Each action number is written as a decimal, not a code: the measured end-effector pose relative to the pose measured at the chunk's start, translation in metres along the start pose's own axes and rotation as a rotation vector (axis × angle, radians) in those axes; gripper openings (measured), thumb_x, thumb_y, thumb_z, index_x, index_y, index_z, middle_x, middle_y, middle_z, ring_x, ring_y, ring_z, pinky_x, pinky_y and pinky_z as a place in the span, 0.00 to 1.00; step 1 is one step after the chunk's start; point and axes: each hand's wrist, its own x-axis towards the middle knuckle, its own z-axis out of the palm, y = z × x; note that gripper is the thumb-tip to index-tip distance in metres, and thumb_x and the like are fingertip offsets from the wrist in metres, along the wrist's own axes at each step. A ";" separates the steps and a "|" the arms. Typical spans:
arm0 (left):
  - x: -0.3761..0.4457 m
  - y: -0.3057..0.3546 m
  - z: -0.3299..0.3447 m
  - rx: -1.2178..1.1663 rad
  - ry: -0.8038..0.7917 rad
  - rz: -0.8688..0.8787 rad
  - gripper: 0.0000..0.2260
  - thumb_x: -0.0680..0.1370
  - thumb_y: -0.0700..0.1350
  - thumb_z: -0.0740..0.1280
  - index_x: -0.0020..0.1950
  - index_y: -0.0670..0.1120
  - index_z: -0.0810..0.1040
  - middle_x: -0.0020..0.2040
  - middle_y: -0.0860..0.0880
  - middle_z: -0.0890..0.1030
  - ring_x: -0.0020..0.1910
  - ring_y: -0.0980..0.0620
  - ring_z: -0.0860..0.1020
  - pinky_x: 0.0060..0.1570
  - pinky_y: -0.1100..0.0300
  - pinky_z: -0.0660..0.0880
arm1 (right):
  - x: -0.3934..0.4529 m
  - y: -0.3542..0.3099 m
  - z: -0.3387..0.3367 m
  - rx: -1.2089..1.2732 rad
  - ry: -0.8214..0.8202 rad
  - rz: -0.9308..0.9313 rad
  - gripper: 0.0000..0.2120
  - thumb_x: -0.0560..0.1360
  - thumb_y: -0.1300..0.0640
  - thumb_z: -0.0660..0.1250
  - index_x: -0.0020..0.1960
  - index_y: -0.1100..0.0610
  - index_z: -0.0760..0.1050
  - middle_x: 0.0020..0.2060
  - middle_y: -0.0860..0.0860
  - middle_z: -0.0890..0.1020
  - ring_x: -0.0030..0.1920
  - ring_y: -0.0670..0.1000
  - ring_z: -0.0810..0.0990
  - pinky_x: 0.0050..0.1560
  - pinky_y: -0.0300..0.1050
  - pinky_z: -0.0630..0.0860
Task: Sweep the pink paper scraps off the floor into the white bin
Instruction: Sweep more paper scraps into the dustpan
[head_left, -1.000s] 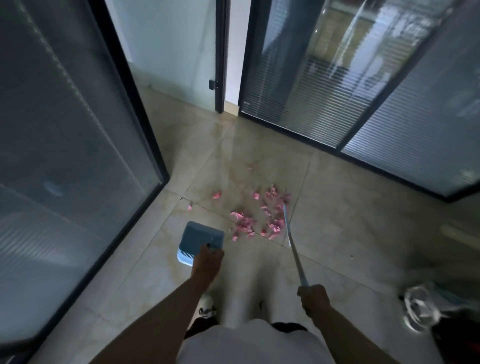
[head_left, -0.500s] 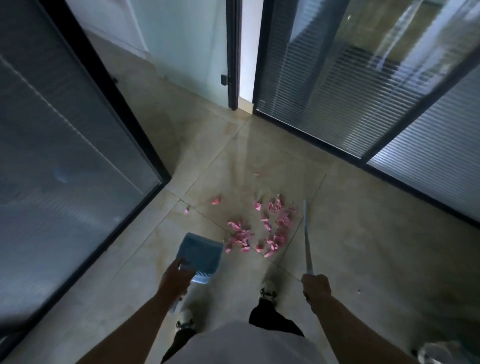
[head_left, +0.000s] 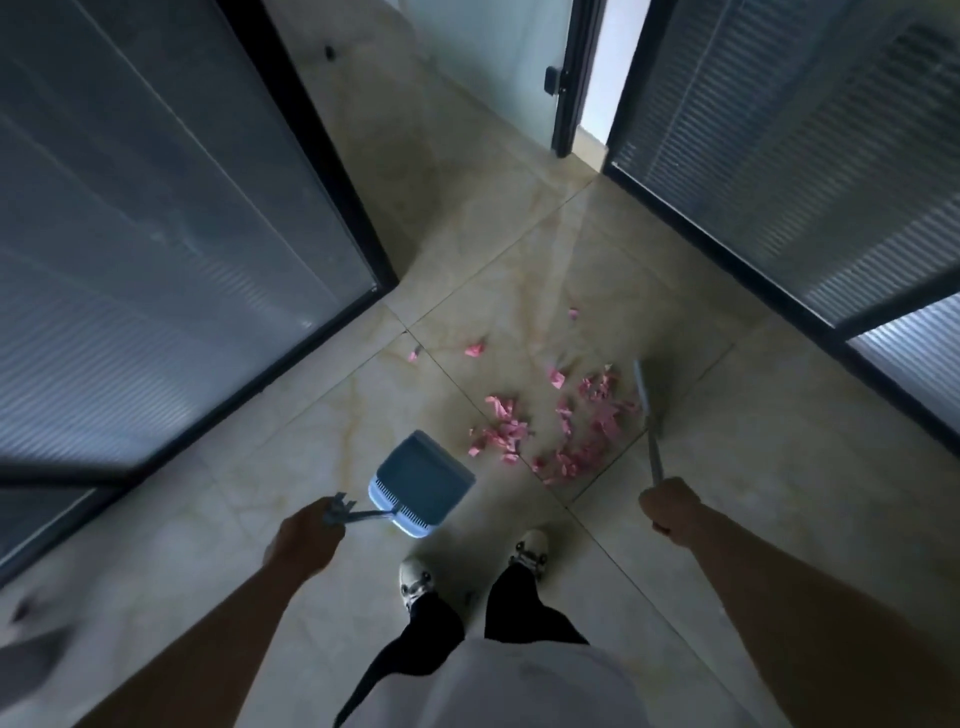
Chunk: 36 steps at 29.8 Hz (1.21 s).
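Pink paper scraps (head_left: 558, 428) lie in a loose pile on the tiled floor (head_left: 727, 499) ahead of my feet, with a few strays (head_left: 475, 349) farther out to the left. My left hand (head_left: 306, 535) grips the handle of a blue dustpan (head_left: 422, 475), which sits on the floor just left of the pile. My right hand (head_left: 670, 506) holds the thin broom handle (head_left: 652, 447); the broom's head (head_left: 644, 387) rests at the pile's right edge. The white bin is out of view.
A glass partition with a black frame (head_left: 322, 156) stands close on the left. Glass walls with blinds (head_left: 779, 156) run along the right. A doorway gap (head_left: 592, 88) lies ahead. My two shoes (head_left: 530, 553) stand just behind the dustpan.
The view has swung left, so the white object at the lower right has left the frame. My left hand slid back along the dustpan handle, and the pan sits nearer the pile.
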 end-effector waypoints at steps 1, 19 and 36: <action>0.001 -0.003 0.001 0.022 0.005 -0.004 0.17 0.78 0.41 0.66 0.66 0.44 0.75 0.59 0.38 0.80 0.59 0.39 0.78 0.55 0.52 0.74 | -0.009 -0.001 0.005 -0.059 -0.047 -0.040 0.19 0.77 0.65 0.60 0.67 0.69 0.68 0.34 0.52 0.69 0.40 0.55 0.74 0.42 0.44 0.73; 0.050 -0.026 0.006 0.169 -0.010 0.162 0.17 0.78 0.48 0.64 0.67 0.54 0.75 0.64 0.47 0.79 0.63 0.44 0.76 0.58 0.54 0.74 | -0.113 0.003 0.102 -0.469 -0.277 -0.171 0.08 0.77 0.65 0.60 0.54 0.62 0.76 0.34 0.53 0.73 0.45 0.54 0.81 0.49 0.44 0.73; 0.087 -0.048 0.010 0.239 -0.085 0.218 0.14 0.78 0.50 0.61 0.63 0.58 0.74 0.61 0.51 0.79 0.59 0.46 0.78 0.50 0.54 0.75 | -0.135 0.025 0.103 -0.487 -0.049 -0.171 0.11 0.76 0.60 0.61 0.56 0.64 0.74 0.31 0.51 0.73 0.24 0.45 0.69 0.23 0.36 0.65</action>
